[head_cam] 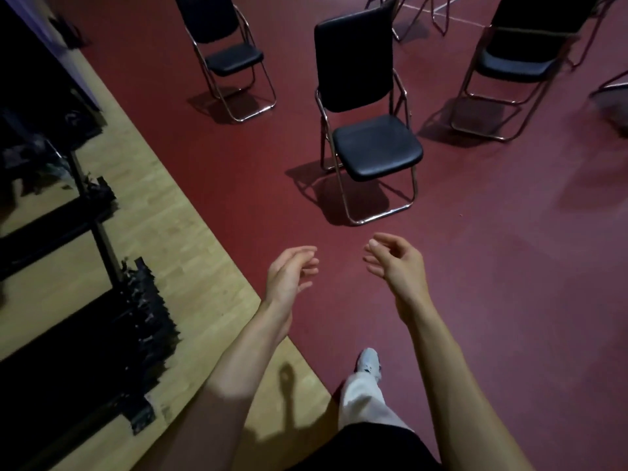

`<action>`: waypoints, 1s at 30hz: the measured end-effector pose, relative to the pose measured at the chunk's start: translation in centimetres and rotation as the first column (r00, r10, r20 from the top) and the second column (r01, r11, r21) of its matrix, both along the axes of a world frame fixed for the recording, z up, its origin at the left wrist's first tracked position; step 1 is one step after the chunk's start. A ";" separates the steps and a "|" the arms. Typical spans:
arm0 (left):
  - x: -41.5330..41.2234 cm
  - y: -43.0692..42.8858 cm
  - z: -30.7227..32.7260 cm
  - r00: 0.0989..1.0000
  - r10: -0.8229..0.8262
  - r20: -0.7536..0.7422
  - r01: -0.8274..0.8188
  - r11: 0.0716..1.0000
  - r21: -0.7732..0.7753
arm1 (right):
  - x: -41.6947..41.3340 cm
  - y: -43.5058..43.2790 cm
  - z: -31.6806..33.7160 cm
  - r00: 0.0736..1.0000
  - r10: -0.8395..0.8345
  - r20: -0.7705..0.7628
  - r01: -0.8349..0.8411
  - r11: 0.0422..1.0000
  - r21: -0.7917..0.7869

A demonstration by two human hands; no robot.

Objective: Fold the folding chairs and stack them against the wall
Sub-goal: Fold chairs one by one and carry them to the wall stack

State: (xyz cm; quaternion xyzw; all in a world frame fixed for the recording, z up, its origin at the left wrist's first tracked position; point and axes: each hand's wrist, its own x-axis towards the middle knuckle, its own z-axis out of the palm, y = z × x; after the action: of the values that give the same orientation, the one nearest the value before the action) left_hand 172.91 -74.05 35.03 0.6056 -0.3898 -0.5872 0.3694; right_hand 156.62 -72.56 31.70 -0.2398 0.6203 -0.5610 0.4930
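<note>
A black padded folding chair (368, 113) with a chrome frame stands unfolded on the red floor straight ahead. A second unfolded chair (224, 52) stands further back on the left, and a third chair (516, 62) at the right. My left hand (290, 273) and my right hand (396, 261) are held out in front of me, a short way before the nearest chair. Both hands are empty, with loosely curled, parted fingers, palms facing each other. Neither touches a chair.
A strip of light wood floor (163, 239) runs diagonally at the left, beside dark black shapes (68, 334) along the wall side. More chair frames (424, 8) show at the top edge. My foot in a white shoe (368, 360) steps forward on the red floor.
</note>
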 end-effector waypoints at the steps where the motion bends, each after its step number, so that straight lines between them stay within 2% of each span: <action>1: -1.0 -2.5 0.1 1.000 -0.003 0.019 0.003 1.000 0.006 | -1.3 -2.1 0.1 1.000 -0.004 -0.009 0.004 1.000 0.003; 9: -9.6 -22.0 1.7 0.999 -0.044 0.005 0.044 0.996 -0.081 | -8.3 -17.7 0.2 0.996 -0.082 -0.018 0.083 0.994 0.070; 14: -7.5 -31.6 -0.8 1.000 0.012 0.004 -0.012 0.999 -0.029 | -7.4 -26.7 -1.3 0.993 -0.108 0.047 0.102 0.987 0.123; 18: -4.6 -40.9 -3.4 1.000 0.029 -0.010 -0.029 1.000 0.006 | -5.3 -36.2 -3.2 0.993 -0.112 0.042 0.104 0.980 0.171; 24: -0.7 -54.7 -2.7 0.998 -0.054 -0.023 0.054 0.999 -0.006 | -1.5 -49.8 -3.7 0.984 -0.169 0.051 0.156 0.967 0.200; 30: 0.0 -64.2 -2.7 0.989 -0.149 0.013 0.149 0.989 0.013 | -0.9 -58.2 -4.2 0.966 -0.241 0.098 0.219 0.957 0.190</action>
State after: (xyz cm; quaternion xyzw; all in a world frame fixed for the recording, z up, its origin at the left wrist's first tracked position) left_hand 172.93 -138.24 32.35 0.5810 -0.4332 -0.6111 0.3182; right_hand 155.73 -130.71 27.51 -0.0867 0.6608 -0.5704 0.4801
